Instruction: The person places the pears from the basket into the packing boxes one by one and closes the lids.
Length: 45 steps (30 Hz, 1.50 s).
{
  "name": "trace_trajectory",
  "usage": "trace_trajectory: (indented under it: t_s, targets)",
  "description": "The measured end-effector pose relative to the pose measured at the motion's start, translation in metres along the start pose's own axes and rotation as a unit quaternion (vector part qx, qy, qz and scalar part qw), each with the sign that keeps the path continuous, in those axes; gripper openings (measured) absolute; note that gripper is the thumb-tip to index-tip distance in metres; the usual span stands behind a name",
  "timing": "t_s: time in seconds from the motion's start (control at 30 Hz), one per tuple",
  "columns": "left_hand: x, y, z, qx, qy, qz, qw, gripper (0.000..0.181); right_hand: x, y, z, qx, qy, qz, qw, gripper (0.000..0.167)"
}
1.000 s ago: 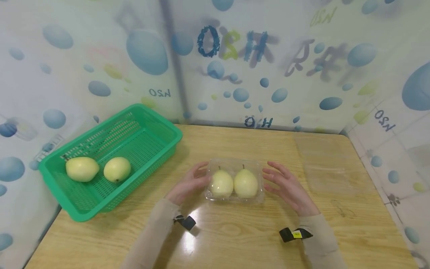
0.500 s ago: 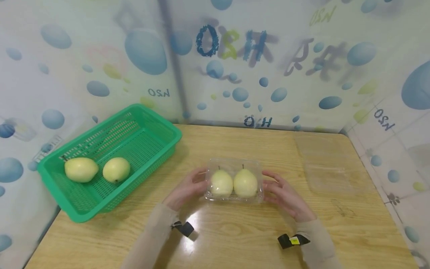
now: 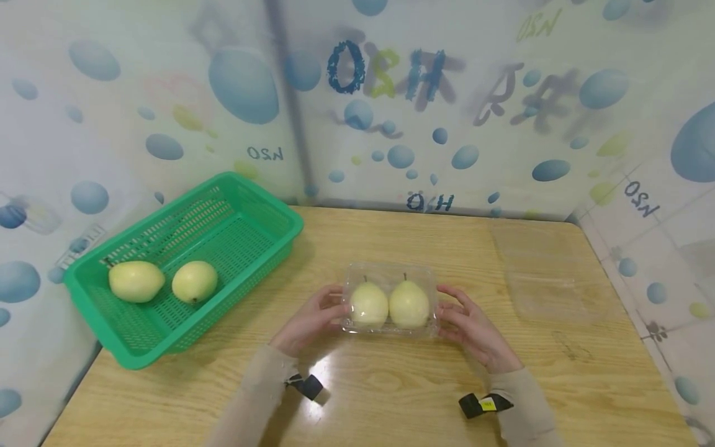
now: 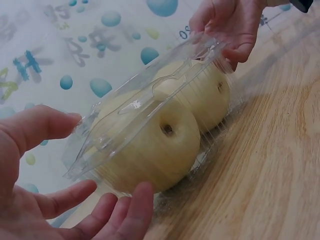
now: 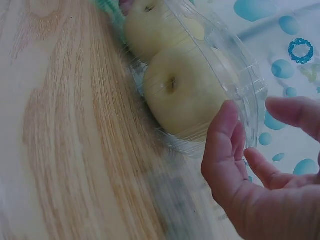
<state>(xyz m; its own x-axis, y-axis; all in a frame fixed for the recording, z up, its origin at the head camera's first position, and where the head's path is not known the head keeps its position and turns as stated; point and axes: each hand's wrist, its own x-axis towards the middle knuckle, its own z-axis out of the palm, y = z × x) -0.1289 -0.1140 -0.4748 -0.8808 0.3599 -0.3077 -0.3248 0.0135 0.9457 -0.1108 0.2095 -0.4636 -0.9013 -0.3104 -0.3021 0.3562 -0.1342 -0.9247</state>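
A clear plastic clamshell box (image 3: 391, 270) sits on the table with its lid down. Inside are two pale yellow pears (image 3: 368, 305), side by side, stems toward the back. My left hand (image 3: 309, 320) is at the box's left side; in the left wrist view its thumb (image 4: 57, 122) meets the rim and the loosely bent fingers lie along the lower side. At the opposite end, my right hand (image 3: 472, 326) has its fingers (image 5: 222, 135) against the side, with the thumb by the rim. Neither hand's fingers are wrapped round the box.
At the left stands a green plastic basket (image 3: 257, 233) with two more pears (image 3: 193, 282) in it. Flat clear plastic (image 3: 539, 273), hard to make out, lies on the wooden table (image 3: 385, 397) at the right. A patterned wall covering (image 3: 223, 155) borders the table's back and sides.
My right hand has come in leftward from a small gap to the box's side. My left hand has shifted slightly toward me, beside the box. The box has not moved.
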Motion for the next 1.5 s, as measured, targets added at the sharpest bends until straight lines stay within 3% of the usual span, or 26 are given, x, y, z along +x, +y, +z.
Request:
trace_trajectory:
  t_s: [0.47,0.57,0.7,0.8,0.93,1.3,1.5]
  targets:
    - [-0.007,-0.002,-0.002,0.009,-0.014,0.004,0.9999,0.052,-0.001,0.003,0.001,-0.006,0.001,-0.004,1.0000,0.064]
    - [-0.010,-0.003,-0.002,-0.005,-0.016,0.003,0.9999,0.053,-0.001,0.003,0.001,-0.001,0.003,-0.005,1.0000,0.064]
    - [-0.014,-0.006,-0.002,-0.065,-0.038,-0.013,0.9971,0.057,-0.002,0.002,0.001,0.000,0.006,-0.002,1.0000,0.063]
    - [-0.014,-0.006,-0.002,-0.062,-0.041,-0.010,0.9972,0.059,-0.002,0.003,0.001,-0.003,0.007,-0.001,1.0000,0.063]
    - [-0.013,-0.005,-0.002,-0.020,-0.036,0.009,0.9991,0.057,-0.002,0.005,0.002,-0.004,0.014,0.001,0.9999,0.062]
    - [-0.013,-0.004,-0.001,-0.042,-0.053,0.012,0.9976,0.055,-0.011,0.006,0.012,-0.079,0.043,0.023,0.9957,0.048]
    - [-0.014,-0.004,0.000,-0.055,-0.062,0.007,0.9965,0.053,-0.019,0.004,0.014,-0.131,0.023,0.029,0.9907,0.031]
